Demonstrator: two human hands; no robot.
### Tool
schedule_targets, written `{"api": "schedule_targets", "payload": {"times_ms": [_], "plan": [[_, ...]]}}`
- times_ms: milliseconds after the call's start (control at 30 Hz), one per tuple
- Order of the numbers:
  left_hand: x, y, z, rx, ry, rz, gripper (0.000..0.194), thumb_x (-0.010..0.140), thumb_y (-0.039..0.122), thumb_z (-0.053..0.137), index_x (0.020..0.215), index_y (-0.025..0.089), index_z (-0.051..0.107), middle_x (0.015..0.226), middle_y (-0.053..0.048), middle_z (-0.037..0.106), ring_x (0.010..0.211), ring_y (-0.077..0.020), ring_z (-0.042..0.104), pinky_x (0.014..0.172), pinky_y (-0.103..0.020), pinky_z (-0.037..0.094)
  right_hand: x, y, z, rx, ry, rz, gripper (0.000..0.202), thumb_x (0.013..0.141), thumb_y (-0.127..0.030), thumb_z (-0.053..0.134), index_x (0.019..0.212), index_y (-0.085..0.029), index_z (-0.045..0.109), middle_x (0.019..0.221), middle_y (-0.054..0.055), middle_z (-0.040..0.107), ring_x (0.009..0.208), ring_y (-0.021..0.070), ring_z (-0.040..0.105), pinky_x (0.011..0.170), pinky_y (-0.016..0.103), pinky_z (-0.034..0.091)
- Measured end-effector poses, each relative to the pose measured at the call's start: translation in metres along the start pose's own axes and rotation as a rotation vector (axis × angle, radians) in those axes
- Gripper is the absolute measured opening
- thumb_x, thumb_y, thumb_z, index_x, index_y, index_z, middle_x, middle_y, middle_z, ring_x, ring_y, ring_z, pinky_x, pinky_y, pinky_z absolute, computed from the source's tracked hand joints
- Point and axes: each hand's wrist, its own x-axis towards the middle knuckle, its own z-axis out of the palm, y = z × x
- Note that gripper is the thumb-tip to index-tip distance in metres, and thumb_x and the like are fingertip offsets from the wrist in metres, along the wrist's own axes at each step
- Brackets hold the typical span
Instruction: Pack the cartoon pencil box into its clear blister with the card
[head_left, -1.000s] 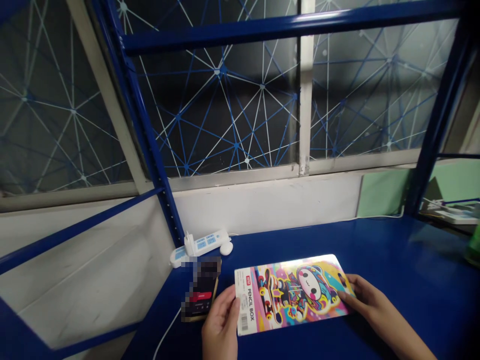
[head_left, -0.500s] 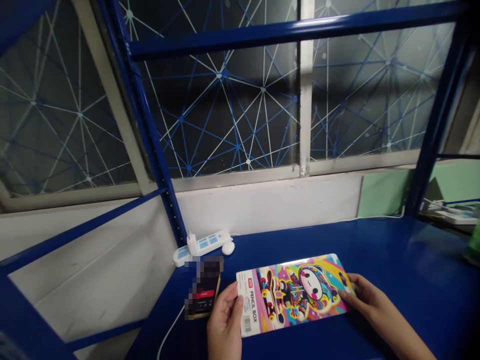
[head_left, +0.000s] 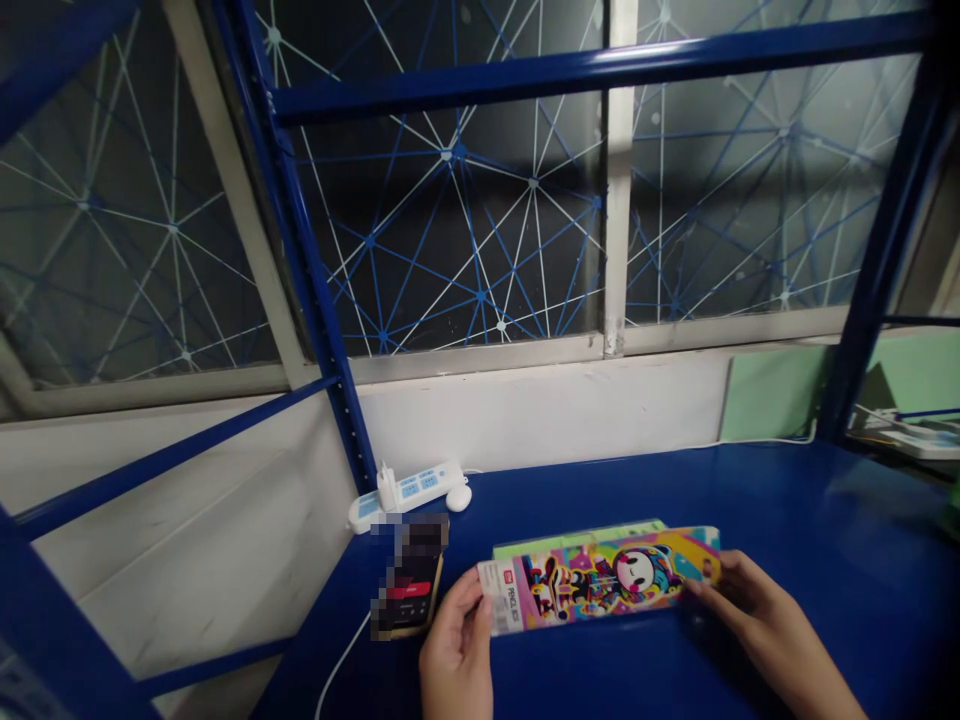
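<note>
A flat, colourful pencil box [head_left: 592, 583] with a cartoon character on a skateboard and the words "PENCIL BOX" is held level between both hands above the blue table. My left hand [head_left: 459, 635] pinches its left end, thumb in front and fingers behind. At the opposite end, my right hand [head_left: 761, 610] grips it with the thumb on the printed face. The box is tilted so that its face looks foreshortened. Behind its top edge a pale green strip [head_left: 577, 540] shows; whether it belongs to the box I cannot tell.
Left of the box a phone [head_left: 412, 590], partly blurred out, lies on the blue table [head_left: 735, 500] beside a white cable. Farther back are a white power strip [head_left: 420, 487] and a small white rounded object [head_left: 459, 497]. Blue metal posts [head_left: 322, 300] frame the table.
The pencil box has tipped, so its printed face appears narrower, and a green strip has come into view behind it. Both hands keep their grip. The view has shifted slightly.
</note>
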Motion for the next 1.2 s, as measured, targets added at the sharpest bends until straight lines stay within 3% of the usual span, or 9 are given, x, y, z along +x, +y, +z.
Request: {"api": "schedule_targets", "payload": {"times_ms": [100, 200, 333, 467, 567, 733, 867, 1200], "plan": [[-0.003, -0.001, 0.002, 0.089, -0.038, 0.057, 0.047, 0.077, 0.056, 0.074, 0.107, 0.020, 0.075, 0.113, -0.011, 0.076, 0.105, -0.0263, 0.072, 0.094, -0.032, 0.058, -0.001, 0.000, -0.002, -0.146, 0.101, -0.060, 0.024, 0.076, -0.046, 0.072, 0.078, -0.026, 0.060, 0.088, 0.004, 0.077, 0.085, 0.0238, 0.073, 0.077, 0.027, 0.056], [-0.005, -0.001, 0.005, 0.153, -0.122, 0.110, 0.045, 0.086, 0.055, 0.064, 0.114, 0.021, 0.071, 0.120, -0.011, 0.073, 0.111, -0.0252, 0.070, 0.098, -0.032, 0.055, -0.004, -0.002, -0.003, -0.289, 0.118, -0.113, 0.018, 0.076, -0.041, 0.067, 0.073, -0.026, 0.058, 0.091, 0.004, 0.078, 0.082, 0.0221, 0.073, 0.072, 0.023, 0.055], [-0.009, 0.000, 0.012, 0.285, -0.128, 0.204, 0.045, 0.090, 0.051, 0.058, 0.123, 0.022, 0.064, 0.123, -0.012, 0.070, 0.115, -0.0253, 0.067, 0.100, -0.036, 0.054, -0.004, -0.002, -0.004, -0.379, -0.036, -0.129, 0.017, 0.078, -0.037, 0.065, 0.090, -0.026, 0.068, 0.098, 0.003, 0.079, 0.083, 0.0218, 0.074, 0.073, 0.023, 0.055], [-0.013, -0.003, 0.017, 0.478, -0.050, 0.343, 0.047, 0.089, 0.044, 0.057, 0.131, 0.022, 0.056, 0.130, -0.014, 0.063, 0.121, -0.0287, 0.061, 0.105, -0.045, 0.049, -0.002, 0.000, -0.002, -0.424, -0.193, -0.106, 0.038, 0.081, -0.038, 0.066, 0.117, -0.025, 0.071, 0.119, 0.005, 0.075, 0.108, 0.0266, 0.071, 0.092, 0.028, 0.054], [-0.014, -0.008, 0.016, 0.580, -0.071, 0.398, 0.047, 0.092, 0.035, 0.050, 0.137, 0.022, 0.051, 0.138, -0.015, 0.056, 0.130, -0.0292, 0.053, 0.109, -0.047, 0.044, -0.004, -0.001, 0.001, -0.475, -0.280, -0.125, 0.050, 0.081, -0.043, 0.070, 0.128, -0.028, 0.068, 0.132, 0.003, 0.068, 0.121, 0.0298, 0.064, 0.104, 0.034, 0.049], [-0.018, -0.013, 0.014, 0.743, -0.179, 0.380, 0.056, 0.086, 0.024, 0.048, 0.141, 0.024, 0.053, 0.145, -0.013, 0.051, 0.134, -0.0294, 0.050, 0.110, -0.044, 0.043, -0.013, 0.003, 0.005, -0.613, -0.295, -0.198, 0.069, 0.080, -0.049, 0.072, 0.143, -0.029, 0.054, 0.149, 0.004, 0.052, 0.135, 0.0324, 0.052, 0.113, 0.044, 0.042], [-0.023, -0.014, 0.015, 0.891, -0.247, 0.386, 0.062, 0.080, 0.031, 0.056, 0.142, 0.023, 0.054, 0.146, -0.016, 0.053, 0.129, -0.0362, 0.053, 0.106, -0.050, 0.043, -0.015, 0.007, 0.007, -0.720, -0.322, -0.247, 0.086, 0.075, -0.058, 0.075, 0.150, -0.028, 0.044, 0.154, 0.007, 0.042, 0.139, 0.0357, 0.045, 0.114, 0.051, 0.039], [-0.023, -0.006, 0.019, 0.918, -0.211, 0.345, 0.058, 0.084, 0.037, 0.052, 0.140, 0.022, 0.055, 0.147, -0.014, 0.052, 0.128, -0.0319, 0.054, 0.107, -0.046, 0.039, -0.016, 0.008, 0.011, -0.722, -0.280, -0.227, 0.070, 0.089, -0.058, 0.060, 0.150, -0.026, 0.045, 0.154, 0.007, 0.046, 0.139, 0.0317, 0.046, 0.114, 0.048, 0.041]]}}
